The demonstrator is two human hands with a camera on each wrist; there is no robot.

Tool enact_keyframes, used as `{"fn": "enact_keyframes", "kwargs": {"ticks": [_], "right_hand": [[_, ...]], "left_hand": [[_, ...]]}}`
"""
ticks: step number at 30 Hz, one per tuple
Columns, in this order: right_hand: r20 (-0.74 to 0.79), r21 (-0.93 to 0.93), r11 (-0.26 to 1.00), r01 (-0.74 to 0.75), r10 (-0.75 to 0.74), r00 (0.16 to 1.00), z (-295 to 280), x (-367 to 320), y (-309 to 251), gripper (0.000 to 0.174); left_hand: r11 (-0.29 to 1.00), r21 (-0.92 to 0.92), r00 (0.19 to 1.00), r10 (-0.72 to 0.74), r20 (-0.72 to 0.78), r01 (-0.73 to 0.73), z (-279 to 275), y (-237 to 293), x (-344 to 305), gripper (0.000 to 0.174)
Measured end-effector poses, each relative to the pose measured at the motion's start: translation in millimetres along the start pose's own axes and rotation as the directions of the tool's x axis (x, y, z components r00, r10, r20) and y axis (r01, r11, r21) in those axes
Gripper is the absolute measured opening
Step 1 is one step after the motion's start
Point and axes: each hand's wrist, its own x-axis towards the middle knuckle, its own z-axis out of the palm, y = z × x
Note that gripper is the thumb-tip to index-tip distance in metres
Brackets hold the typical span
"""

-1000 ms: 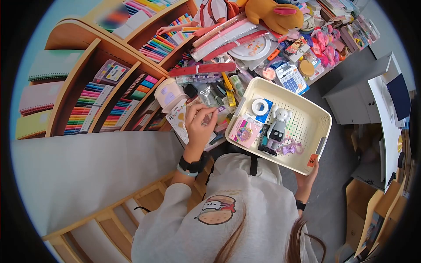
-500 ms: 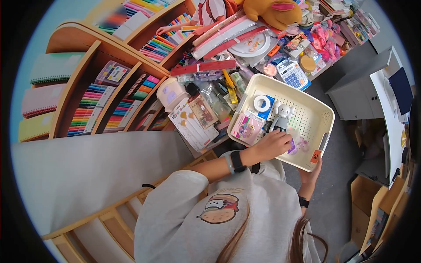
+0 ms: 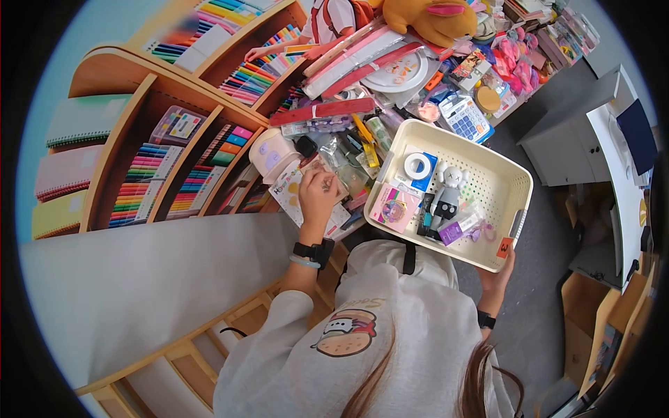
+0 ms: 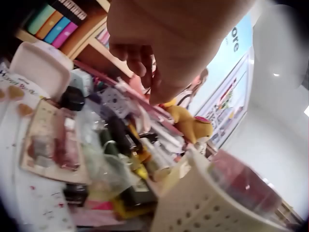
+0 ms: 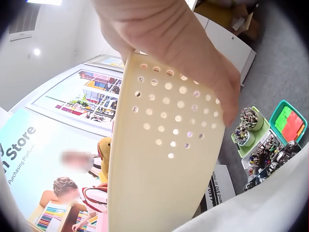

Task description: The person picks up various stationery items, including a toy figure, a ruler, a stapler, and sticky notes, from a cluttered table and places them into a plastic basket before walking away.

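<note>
My right hand (image 3: 496, 273) grips the near right corner of a cream plastic basket (image 3: 516, 182), fingers wrapped over its perforated end wall (image 5: 159, 183) in the right wrist view. Inside lie a roll of white tape (image 3: 417, 166), a grey figurine (image 3: 446, 196), a pink pack (image 3: 394, 207), a small purple box (image 3: 453, 233) and a lilac bow item. Over the cluttered table, my left hand (image 3: 318, 198) overlaps a beige carded pack (image 4: 38, 150) in the head view. In the left wrist view its fingers hang loosely bent, and nothing shows between them.
Pens, pouches and packets crowd the table, with a calculator (image 3: 465, 118) and a yellow plush toy (image 3: 432, 21) behind. A lilac box (image 3: 273, 155) stands beyond my left hand. The backdrop (image 3: 104, 118) is printed with shelves. A white desk (image 3: 605, 160) stands at right.
My left hand carried the small purple box from the table into the basket, left it there, and moved back left over the table. My right hand keeps hold of the basket.
</note>
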Motion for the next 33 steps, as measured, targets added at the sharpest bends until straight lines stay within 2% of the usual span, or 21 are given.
{"fn": "enact_keyframes", "kwargs": {"ticks": [1,3,4,6,10,12,16,19,21,22,23,25,26,27,29,30,32,33], "right_hand": [[0.002,-0.002,1.0,0.002,-0.002,1.0,3,-2,-1,0.055],[0.01,0.001,0.999,-0.033,0.033,0.999,7,-4,-3,0.057],[0.012,-0.002,1.0,-0.031,0.031,0.999,5,-4,-2,0.057],[-0.001,-0.008,0.999,-0.033,0.033,0.999,1,-3,-1,0.059],[-0.009,-0.019,0.999,-0.03,0.03,1.0,-2,-4,1,0.06],[-0.018,-0.028,1.0,-0.012,0.011,1.0,-4,-3,2,0.06],[-0.031,-0.027,1.0,0.001,-0.002,1.0,-5,-3,2,0.06],[-0.04,-0.053,0.998,0.018,-0.02,0.999,-5,-2,4,0.061],[0.005,0.006,1.0,-0.006,0.006,1.0,-1,-5,1,0.052],[-0.006,0.011,1.0,0.001,-0.001,1.0,-3,-3,2,0.052],[0.027,0.026,1.0,0.002,-0.003,1.0,-7,1,5,0.051],[0.028,0.039,0.999,0.025,-0.026,0.999,-13,4,4,0.049],[0.035,0.033,0.999,0.017,-0.018,0.999,-12,4,4,0.048],[0.04,0.028,1.0,0.009,-0.01,0.999,-11,3,5,0.047],[-0.002,-0.003,1.0,0.03,-0.03,1.0,-10,6,6,0.051],[-0.01,-0.036,0.999,0.03,-0.03,0.999,-9,6,5,0.055],[-0.039,-0.056,0.998,0.025,-0.027,0.999,-3,2,2,0.054],[-0.048,-0.078,0.997,0.005,-0.009,0.999,0,0,0,0.054]], "left_hand": [[1.0,-0.002,1.0,-0.001,-0.003,0.001,1,-8,-4,0.011],[0.923,0.366,0.987,-0.15,0.062,0.117,4,-20,-15,0.019],[0.924,0.363,0.987,-0.151,0.06,0.119,8,-24,-18,0.019],[0.862,0.429,0.925,-0.356,0.129,0.272,18,-31,-24,0.028],[0.81,0.48,0.904,-0.421,0.074,0.338,36,-39,-28,0.034],[0.747,0.539,0.889,-0.459,-0.006,0.389,42,-37,-26,0.036],[0.734,0.553,0.871,-0.49,0.029,0.394,40,-31,-18,0.036],[0.792,0.471,0.899,-0.438,-0.004,0.388,19,-13,-15,0.036],[0.827,0.278,0.841,-0.532,0.1,0.489,5,-9,-15,0.032],[0.851,0.232,0.856,-0.504,0.111,0.471,-3,-7,-16,0.033],[0.868,0.112,0.856,-0.496,0.143,0.484,-8,-7,-19,0.033],[0.893,-0.046,0.884,-0.435,0.174,0.448,-29,17,-14,0.029],[0.928,-0.023,0.917,-0.363,0.163,0.372,-44,45,-7,0.03],[0.898,-0.06,0.882,-0.413,0.229,0.436,-52,60,-3,0.03],[0.944,-0.034,0.903,-0.304,0.303,0.329,-63,92,7,0.028],[0.945,-0.045,0.899,-0.293,0.325,0.324,-62,108,10,0.028],[0.957,-0.248,0.913,-0.04,0.407,0.152,-50,140,14,0.024],[0.931,-0.319,0.89,-0.012,0.456,0.176,-38,155,13,0.022]]}}
